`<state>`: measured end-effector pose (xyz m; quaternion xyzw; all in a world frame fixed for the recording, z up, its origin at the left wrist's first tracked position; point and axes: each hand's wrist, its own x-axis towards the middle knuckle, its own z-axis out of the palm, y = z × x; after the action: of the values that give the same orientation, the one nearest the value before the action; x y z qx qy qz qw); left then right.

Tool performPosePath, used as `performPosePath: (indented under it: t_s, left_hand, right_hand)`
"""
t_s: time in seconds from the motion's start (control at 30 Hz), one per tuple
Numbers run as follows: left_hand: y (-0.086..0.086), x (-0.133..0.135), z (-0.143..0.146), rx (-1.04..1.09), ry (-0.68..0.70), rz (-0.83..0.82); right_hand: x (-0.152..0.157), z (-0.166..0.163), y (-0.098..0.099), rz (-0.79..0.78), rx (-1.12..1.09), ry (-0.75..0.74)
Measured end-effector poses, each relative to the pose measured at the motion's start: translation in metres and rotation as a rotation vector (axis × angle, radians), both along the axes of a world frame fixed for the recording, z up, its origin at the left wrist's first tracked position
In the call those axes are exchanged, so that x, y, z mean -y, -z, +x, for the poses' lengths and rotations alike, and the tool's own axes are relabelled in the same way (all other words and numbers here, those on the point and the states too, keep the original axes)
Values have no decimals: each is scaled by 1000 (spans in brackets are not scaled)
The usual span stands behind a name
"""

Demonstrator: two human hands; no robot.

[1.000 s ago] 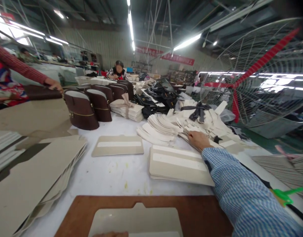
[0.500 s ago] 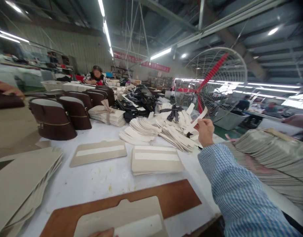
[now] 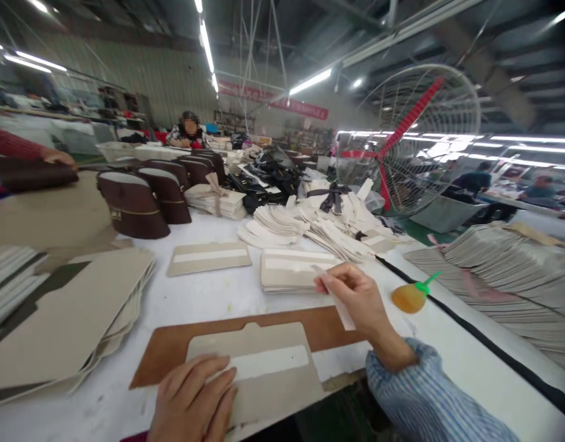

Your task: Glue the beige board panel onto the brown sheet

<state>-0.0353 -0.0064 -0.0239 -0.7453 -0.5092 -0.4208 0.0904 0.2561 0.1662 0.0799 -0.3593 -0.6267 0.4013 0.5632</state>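
My left hand [image 3: 194, 399] lies flat with fingers stretched out on a beige board panel [image 3: 282, 391]. A white strip [image 3: 268, 363] runs across that panel. Beneath it is a brown board [image 3: 172, 350] at the table's near edge. My right hand [image 3: 356, 301] pinches a thin white strip [image 3: 342, 305] between thumb and fingers, held above the right end of the brown board. Just beyond it sits a stack of beige panels [image 3: 285, 279], the top one bearing a white strip. To its left another such panel [image 3: 209, 260] lies alone.
Piles of white strips [image 3: 277, 224] lie farther back, near dark brown bags [image 3: 132, 205]. Large beige sheets [image 3: 75, 319] are stacked at left. An orange bottle with a green nozzle [image 3: 409, 298] lies at right, near layered grey pieces [image 3: 503, 276]. A caged fan [image 3: 402, 147] stands behind.
My right hand has come back from the strip pile toward me, carrying a white strip. My left hand now shows fully on the panel. The view has shifted, revealing the orange bottle.
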Motion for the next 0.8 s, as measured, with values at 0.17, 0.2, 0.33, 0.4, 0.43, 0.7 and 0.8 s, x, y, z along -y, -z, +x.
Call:
performPosePath:
  t_s: [0.17,0.2,0.33,0.4,0.43,0.7,0.8]
  left_hand:
    - [-54,20,30,1055,76,-655]
    - [-60,19,36,1231,108,-712]
    - [-68,7,49,1593,90,-827]
    - [-67,1,47,1668,23,-806]
    - [-67,-2,44,1689,-17,-767]
    - [-57,-5,23,1324,-334,-676]
    - [-56,6,17,945,-436,-763]
  right_hand:
    - [57,-38,20,491,269,-303]
    - [64,-44,23,527,294,-347]
    - [74,-55,30,530,335,-473]
    - [72,-49,33,424,362,-506]
    - [70,-44,35,318,378,-503]
    - [65,-9,64,-528,42,-293]
    - [70,-19,71,-586,22,-127]
